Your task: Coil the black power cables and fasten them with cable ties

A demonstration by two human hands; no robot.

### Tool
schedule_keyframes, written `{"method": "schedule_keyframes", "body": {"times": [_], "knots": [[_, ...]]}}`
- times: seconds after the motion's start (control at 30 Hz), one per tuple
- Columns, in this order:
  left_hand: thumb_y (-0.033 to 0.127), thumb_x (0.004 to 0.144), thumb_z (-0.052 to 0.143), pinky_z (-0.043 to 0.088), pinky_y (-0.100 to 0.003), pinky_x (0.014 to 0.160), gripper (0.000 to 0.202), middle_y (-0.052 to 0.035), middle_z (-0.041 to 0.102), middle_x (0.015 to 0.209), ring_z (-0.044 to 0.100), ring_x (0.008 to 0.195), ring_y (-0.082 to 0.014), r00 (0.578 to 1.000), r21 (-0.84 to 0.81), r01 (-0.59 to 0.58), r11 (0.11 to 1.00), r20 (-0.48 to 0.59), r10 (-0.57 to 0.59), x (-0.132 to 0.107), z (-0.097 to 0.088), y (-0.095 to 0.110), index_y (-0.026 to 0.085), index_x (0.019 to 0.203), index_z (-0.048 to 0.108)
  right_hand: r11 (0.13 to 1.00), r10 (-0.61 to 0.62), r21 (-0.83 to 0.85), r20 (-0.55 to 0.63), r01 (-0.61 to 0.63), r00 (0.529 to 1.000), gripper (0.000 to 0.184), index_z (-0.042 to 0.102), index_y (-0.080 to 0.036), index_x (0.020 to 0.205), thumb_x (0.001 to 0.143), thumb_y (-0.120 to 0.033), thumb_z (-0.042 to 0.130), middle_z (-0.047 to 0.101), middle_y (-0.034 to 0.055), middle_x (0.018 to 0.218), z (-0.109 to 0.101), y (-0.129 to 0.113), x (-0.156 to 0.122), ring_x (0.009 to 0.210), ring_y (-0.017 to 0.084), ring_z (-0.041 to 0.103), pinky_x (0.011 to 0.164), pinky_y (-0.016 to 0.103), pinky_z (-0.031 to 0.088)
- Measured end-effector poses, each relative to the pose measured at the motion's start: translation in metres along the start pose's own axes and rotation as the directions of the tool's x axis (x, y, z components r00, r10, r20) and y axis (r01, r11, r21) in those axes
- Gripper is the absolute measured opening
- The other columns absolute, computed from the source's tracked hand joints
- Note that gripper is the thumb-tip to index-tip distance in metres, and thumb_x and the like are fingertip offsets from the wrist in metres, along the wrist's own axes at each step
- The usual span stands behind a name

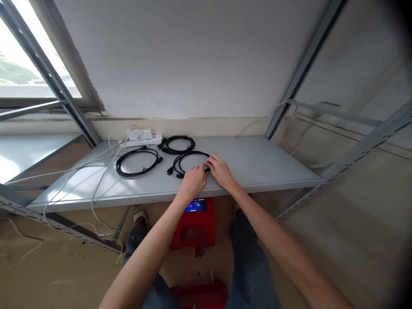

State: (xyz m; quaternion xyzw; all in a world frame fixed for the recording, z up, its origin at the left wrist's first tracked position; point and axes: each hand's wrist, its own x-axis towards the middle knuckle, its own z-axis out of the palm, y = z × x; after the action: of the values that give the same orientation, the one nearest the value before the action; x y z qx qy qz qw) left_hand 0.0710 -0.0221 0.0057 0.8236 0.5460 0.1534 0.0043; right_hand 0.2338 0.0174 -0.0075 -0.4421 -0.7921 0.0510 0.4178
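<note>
Both hands work at one black cable coil [176, 162], located on the grey shelf [257, 163] near its front edge, around mid-length. The coil lies as a loose loop; as seen from the head, its long axis runs left to right. Its two connectors [169, 171] sit at the left end, one pointing left and toward the front edge, the other lying just beside the left hand. The right side of the loop is partly covered by the hands.

The left hand [195, 178] has its fingers bent and drawn together, pinching the cable at the right side of the loop. The right hand [220, 168] reaches in from the right, thumb and fingertips pressed together on the same section; the fingertips of both hands meet there.

A second coil [119, 165] lies to the left, its long axis also left to right, with a plug at its right end. A third coil [185, 152] lies behind, plug end pointing left. Behind the second coil stands a white power strip [154, 140] with white adapters [141, 135]; any print on them is too small to read. Below the shelf, a red device [209, 223] shows a lit screen [196, 205] bearing coloured marks, illegible at this size.
</note>
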Motion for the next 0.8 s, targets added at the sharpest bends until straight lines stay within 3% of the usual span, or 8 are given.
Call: {"method": "schedule_keyframes", "body": {"times": [0.33, 0.47, 0.63, 0.8], "knots": [[0.034, 0.113, 0.043, 0.054, -0.036, 0.091, 0.035, -0.0166, 0.075, 0.122, 0.072, 0.111, -0.0283, 1.000, -0.001, -0.023, 1.000, -0.012, 0.023, -0.001, 0.002, -0.003, 0.014, 0.129, 0.067, 0.995, 0.034, -0.096, 0.036, -0.031, 0.999, 0.023, 0.070, -0.024, 0.094, 0.109, -0.026, 0.052, 0.070, 0.0069, 0.105, 0.000, -0.001, -0.001, 0.091, 0.023, 0.064, 0.079, 0.033, 0.048], [0.035, 0.113, 0.043, 0.053, -0.036, 0.092, 0.035, -0.0157, 0.075, 0.118, 0.072, 0.108, -0.0278, 0.999, -0.007, -0.033, 0.999, -0.009, 0.033, 0.000, 0.002, -0.004, 0.014, 0.121, 0.070, 0.992, 0.063, -0.111, -0.034, -0.067, 0.997, 0.023, 0.072, -0.023, 0.091, 0.107, -0.027, 0.056, 0.071, 0.0076, 0.099, 0.001, 0.003, 0.001, 0.100, 0.026, 0.064, 0.085, 0.035, 0.048], [0.035, 0.113, 0.044, 0.053, -0.035, 0.091, 0.034, -0.0147, 0.074, 0.115, 0.072, 0.106, -0.0266, 0.999, -0.013, -0.039, 0.999, -0.008, 0.039, 0.000, 0.003, -0.006, 0.016, 0.120, 0.071, 0.994, 0.088, -0.058, -0.088, -0.093, 0.992, 0.027, 0.073, -0.023, 0.087, 0.107, -0.034, 0.058, 0.071, 0.0072, 0.090, 0.001, 0.011, 0.004, 0.094, 0.026, 0.062, 0.086, 0.038, 0.048], [0.035, 0.114, 0.043, 0.053, -0.035, 0.090, 0.032, -0.0127, 0.073, 0.115, 0.072, 0.107, -0.0258, 0.998, -0.025, -0.058, 0.998, -0.009, 0.058, -0.002, -0.001, -0.005, 0.018, 0.120, 0.070, 0.995, 0.077, 0.081, -0.186, -0.063, 0.980, 0.029, 0.079, -0.023, 0.099, 0.107, -0.042, 0.059, 0.073, 0.0088, 0.092, -0.002, 0.013, 0.007, 0.090, 0.027, 0.063, 0.085, 0.041, 0.051]]}}
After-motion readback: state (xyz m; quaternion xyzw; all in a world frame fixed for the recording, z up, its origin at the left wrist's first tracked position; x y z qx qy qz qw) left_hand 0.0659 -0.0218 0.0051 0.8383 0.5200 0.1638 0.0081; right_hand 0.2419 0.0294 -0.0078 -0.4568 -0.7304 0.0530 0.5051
